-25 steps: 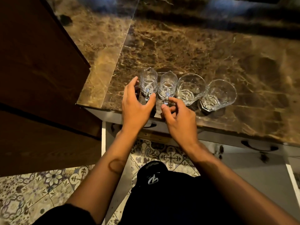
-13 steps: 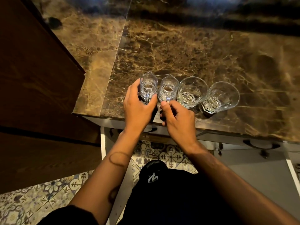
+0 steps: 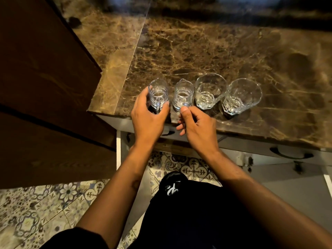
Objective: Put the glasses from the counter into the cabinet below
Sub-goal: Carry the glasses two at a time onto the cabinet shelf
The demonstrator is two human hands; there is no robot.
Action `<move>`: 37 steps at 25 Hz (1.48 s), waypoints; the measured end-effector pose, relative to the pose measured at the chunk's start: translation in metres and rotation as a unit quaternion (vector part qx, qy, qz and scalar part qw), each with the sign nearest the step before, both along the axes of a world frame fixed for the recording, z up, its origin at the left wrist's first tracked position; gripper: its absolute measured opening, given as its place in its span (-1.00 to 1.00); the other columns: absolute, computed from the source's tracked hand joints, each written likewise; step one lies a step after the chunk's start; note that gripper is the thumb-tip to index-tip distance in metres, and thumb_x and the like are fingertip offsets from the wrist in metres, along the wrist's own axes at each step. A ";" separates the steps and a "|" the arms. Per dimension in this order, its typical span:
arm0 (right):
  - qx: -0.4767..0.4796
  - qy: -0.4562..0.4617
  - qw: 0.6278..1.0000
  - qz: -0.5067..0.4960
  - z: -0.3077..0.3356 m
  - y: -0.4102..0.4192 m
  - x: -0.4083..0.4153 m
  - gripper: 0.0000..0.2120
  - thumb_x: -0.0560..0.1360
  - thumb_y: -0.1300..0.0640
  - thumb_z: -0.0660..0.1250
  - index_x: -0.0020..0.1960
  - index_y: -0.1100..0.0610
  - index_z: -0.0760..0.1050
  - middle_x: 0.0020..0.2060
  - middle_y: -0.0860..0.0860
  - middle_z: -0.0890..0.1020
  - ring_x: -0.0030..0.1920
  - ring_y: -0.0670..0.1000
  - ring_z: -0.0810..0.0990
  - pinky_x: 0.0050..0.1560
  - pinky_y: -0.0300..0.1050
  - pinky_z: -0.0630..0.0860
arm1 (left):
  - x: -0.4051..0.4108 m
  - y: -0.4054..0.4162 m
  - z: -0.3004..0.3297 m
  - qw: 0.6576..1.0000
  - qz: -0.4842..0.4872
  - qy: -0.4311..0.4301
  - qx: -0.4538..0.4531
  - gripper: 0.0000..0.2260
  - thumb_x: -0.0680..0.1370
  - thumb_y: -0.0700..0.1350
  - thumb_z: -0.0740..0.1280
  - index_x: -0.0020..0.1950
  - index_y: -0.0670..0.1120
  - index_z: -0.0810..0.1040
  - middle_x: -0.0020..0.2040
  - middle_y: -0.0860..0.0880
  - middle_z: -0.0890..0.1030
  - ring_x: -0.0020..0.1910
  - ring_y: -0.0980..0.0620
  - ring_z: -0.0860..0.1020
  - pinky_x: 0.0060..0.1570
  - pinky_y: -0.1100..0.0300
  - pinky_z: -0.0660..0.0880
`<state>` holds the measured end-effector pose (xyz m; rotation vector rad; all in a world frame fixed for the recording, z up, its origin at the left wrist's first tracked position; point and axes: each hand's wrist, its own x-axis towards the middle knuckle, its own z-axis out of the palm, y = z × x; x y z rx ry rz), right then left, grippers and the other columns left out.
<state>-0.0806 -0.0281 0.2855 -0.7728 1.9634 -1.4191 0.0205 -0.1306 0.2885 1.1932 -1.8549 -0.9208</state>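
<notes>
Head view, left to right: a dark wooden cabinet side (image 3: 45, 87) fills the left, then the marble worktop (image 3: 197, 51) with four glasses in a row along its front edge. The left hand (image 3: 148, 115) is wrapped round the first handled glass (image 3: 158, 95), fingers on its far-left side and thumb on the right, the glass's handle facing the person between them. Just beside it stands the second handled glass (image 3: 183, 97), handle also turned toward the person; the right hand (image 3: 195, 125) pinches at that handle with thumb and forefinger, the other fingers curled under, below the worktop's edge. Next come the first tumbler (image 3: 209, 90), touching or nearly touching the second handled glass, and the second tumbler (image 3: 241, 96) a little apart, both untouched and both nearer the right hand.

The coming move turns on this: both held glasses stand upright right at the worktop's front edge, and the cabinet lies straight below and toward the person, so each should lift and come back and down, kept upright.

Whether either glass has left the worktop I cannot tell. The cabinet's inside is hidden by the worktop and the person's dark clothing; only a white frame (image 3: 118, 150), an open door (image 3: 296, 186) and a dark handle (image 3: 291, 153) show
</notes>
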 end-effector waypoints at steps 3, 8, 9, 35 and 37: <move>-0.010 0.010 0.999 0.030 0.000 0.022 0.003 -0.67 0.66 -0.01 0.23 -0.10 0.21 0.56 -0.29 0.11 0.66 -0.33 -0.01 0.72 -0.33 -0.02 0.66 | 0.012 0.027 0.005 0.999 0.043 0.007 -0.003 -0.54 0.45 -0.02 0.50 0.33 -0.02 0.52 0.15 0.08 0.62 0.12 0.14 0.61 0.17 0.24 0.53; -0.023 0.023 0.996 0.088 0.000 0.081 0.002 -0.70 0.65 -0.03 0.24 -0.12 0.14 0.59 -0.34 0.06 0.66 -0.33 -0.03 0.71 -0.27 0.09 0.68 | 0.029 0.097 0.006 0.993 0.113 0.016 0.023 -0.51 0.45 -0.01 0.52 0.35 -0.01 0.51 0.17 0.06 0.64 0.09 0.18 0.61 0.15 0.29 0.55; -0.022 0.024 0.995 0.095 0.000 0.092 0.001 -0.70 0.65 -0.04 0.24 -0.12 0.12 0.59 -0.35 0.04 0.66 -0.33 -0.03 0.71 -0.26 0.09 0.68 | 0.032 0.111 0.004 0.993 0.116 0.017 0.028 -0.50 0.44 0.01 0.52 0.35 0.01 0.51 0.17 0.06 0.64 0.11 0.16 0.62 0.17 0.18 0.58; 0.126 -0.050 0.988 -0.079 -0.243 0.362 -0.007 -0.73 0.66 0.01 0.22 -0.13 0.04 0.60 -0.30 0.01 0.69 -0.29 -0.04 0.69 -0.14 0.11 0.61 | -0.017 0.333 -0.242 0.969 -0.076 -0.077 0.220 -0.53 0.42 -0.12 0.56 0.27 0.07 0.50 0.08 0.19 0.62 0.04 0.35 0.58 0.14 0.13 0.60; 0.115 -0.044 0.987 -0.106 -0.287 0.365 -0.011 -0.72 0.67 0.00 0.21 -0.13 0.06 0.59 -0.32 0.02 0.68 -0.30 0.00 0.67 -0.15 0.16 0.61 | -0.028 0.337 -0.288 0.966 -0.092 -0.075 0.230 -0.55 0.43 -0.13 0.56 0.25 0.08 0.50 0.05 0.25 0.62 0.00 0.39 0.59 0.11 0.13 0.62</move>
